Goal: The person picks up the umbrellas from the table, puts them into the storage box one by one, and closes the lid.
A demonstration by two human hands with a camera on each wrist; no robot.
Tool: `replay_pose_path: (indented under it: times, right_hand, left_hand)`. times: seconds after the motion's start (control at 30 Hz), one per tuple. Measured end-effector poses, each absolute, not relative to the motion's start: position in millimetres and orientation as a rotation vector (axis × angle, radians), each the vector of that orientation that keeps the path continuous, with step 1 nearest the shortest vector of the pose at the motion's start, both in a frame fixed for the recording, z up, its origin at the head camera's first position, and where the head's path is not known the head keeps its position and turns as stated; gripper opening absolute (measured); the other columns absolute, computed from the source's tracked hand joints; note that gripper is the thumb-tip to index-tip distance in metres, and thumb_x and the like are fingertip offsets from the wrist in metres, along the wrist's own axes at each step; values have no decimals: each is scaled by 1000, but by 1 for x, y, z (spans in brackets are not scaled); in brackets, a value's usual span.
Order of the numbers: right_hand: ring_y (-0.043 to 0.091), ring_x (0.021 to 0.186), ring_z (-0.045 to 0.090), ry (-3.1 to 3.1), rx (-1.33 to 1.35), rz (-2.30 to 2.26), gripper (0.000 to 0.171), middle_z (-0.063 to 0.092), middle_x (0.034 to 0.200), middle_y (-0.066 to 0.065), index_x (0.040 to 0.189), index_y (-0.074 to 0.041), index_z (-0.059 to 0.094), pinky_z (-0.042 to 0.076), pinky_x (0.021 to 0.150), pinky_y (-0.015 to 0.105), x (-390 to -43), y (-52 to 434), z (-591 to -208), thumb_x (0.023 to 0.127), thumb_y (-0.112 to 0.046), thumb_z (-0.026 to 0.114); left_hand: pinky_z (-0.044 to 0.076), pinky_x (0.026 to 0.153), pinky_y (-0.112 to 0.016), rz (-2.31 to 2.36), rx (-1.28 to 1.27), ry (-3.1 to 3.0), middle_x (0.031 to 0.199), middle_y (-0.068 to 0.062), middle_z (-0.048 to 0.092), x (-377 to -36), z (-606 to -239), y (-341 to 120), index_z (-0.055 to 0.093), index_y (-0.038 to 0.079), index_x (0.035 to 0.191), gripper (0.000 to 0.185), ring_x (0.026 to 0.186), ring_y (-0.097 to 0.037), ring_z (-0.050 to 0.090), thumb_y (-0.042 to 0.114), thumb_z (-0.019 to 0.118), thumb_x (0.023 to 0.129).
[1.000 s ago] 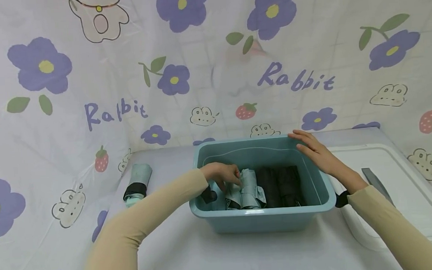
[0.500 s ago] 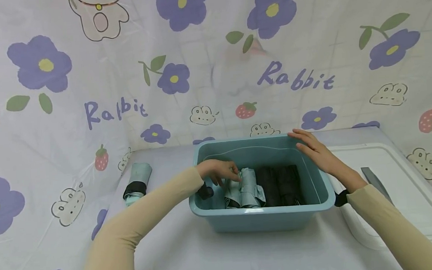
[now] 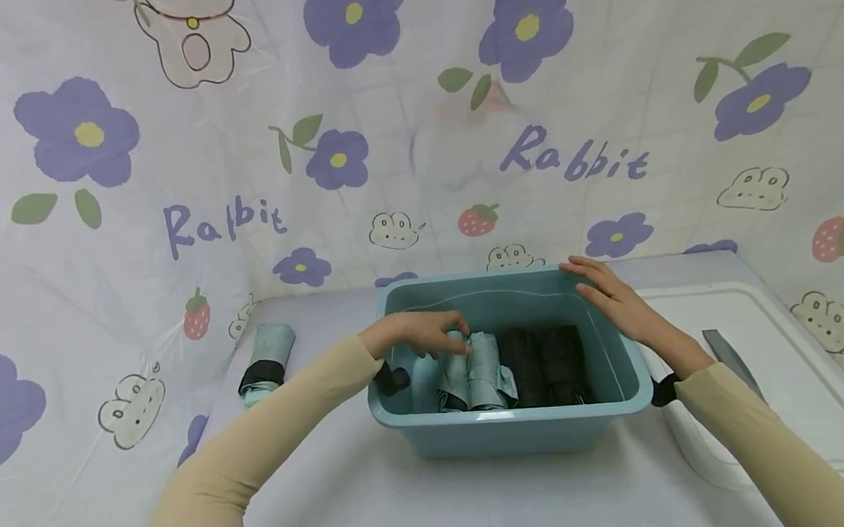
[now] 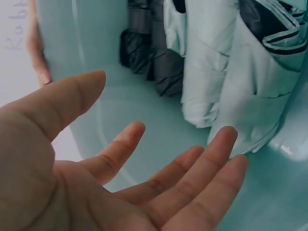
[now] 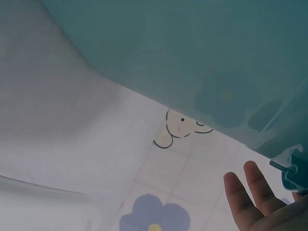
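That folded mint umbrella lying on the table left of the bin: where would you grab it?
Probably round the pale mint canopy, coming from above. The umbrella lies flat with open cloth on both sides, and that far section looks like its longest stretch. The black band sits nearer its front end.

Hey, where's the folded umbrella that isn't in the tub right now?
In the head view the folded mint umbrella lies on the table at the left, outside the teal tub, just beyond the left hand and its sleeve.
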State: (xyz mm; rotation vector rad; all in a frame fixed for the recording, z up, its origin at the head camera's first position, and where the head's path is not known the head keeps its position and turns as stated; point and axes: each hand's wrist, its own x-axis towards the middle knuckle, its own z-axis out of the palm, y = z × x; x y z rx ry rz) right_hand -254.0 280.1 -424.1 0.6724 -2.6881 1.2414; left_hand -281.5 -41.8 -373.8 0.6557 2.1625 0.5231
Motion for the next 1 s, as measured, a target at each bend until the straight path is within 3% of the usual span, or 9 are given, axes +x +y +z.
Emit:
replay_pose_path:
  times: [0.1, 0.23, 0.5, 0.63, 0.83, 1.0]
  right_hand:
    - [44, 136, 16, -2690, 666, 1241, 44, 19, 150, 19, 142, -4, 34, 16, 99, 70, -254, 280, -425, 101, -20, 37]
    - [44, 136, 17, -2693, 661, 1236, 43, 19, 150, 20, 142, -5, 34, 16, 99, 70, -252, 279, -425, 101, -18, 37]
    - [43, 136, 16, -2692, 664, 1249, 43, 19, 150, 19, 142, -5, 35, 16, 100, 69, -251, 277, -421, 101, -16, 39]
    - [43, 136, 16, -2691, 665, 1245, 43, 20, 150, 19, 142, -5, 35, 16, 100, 69, -251, 276, -421, 101, -16, 38]
    - [44, 136, 16, -2689, 664, 1256, 43, 19, 150, 20, 142, -4, 34, 16, 99, 70, -251, 277, -421, 100, -15, 38]
    - [44, 136, 16, -2701, 659, 1250, 43, 19, 150, 20, 142, -4, 33, 16, 99, 70, -252, 277, -421, 100, -14, 38]
  left_hand:
    - [48, 79, -35, 544, 738, 2211, 126, -13, 49, -280, -369, -48, 39, 12, 132, 45, 100, -27, 59, 34, 52, 95]
    - [48, 80, -32, 580, 815, 2267, 118, -11, 58, -278, -362, -58, 42, 15, 130, 40, 92, -18, 60, 34, 51, 95]
    - [44, 94, -38, 640, 975, 2356, 134, -10, 47, -271, -354, -75, 43, 15, 131, 40, 122, -27, 47, 32, 51, 96]
    - [45, 94, -36, 726, 970, 2389, 135, -11, 47, -268, -352, -84, 44, 12, 130, 39, 122, -29, 48, 29, 52, 95]
    - [48, 88, -34, 850, 957, 2492, 129, -8, 51, -267, -354, -99, 50, 16, 125, 34, 109, -25, 58, 28, 56, 94]
    - [48, 90, -35, 928, 1016, 2552, 127, -4, 54, -268, -357, -110, 52, 15, 124, 32, 110, -24, 57, 25, 56, 94]
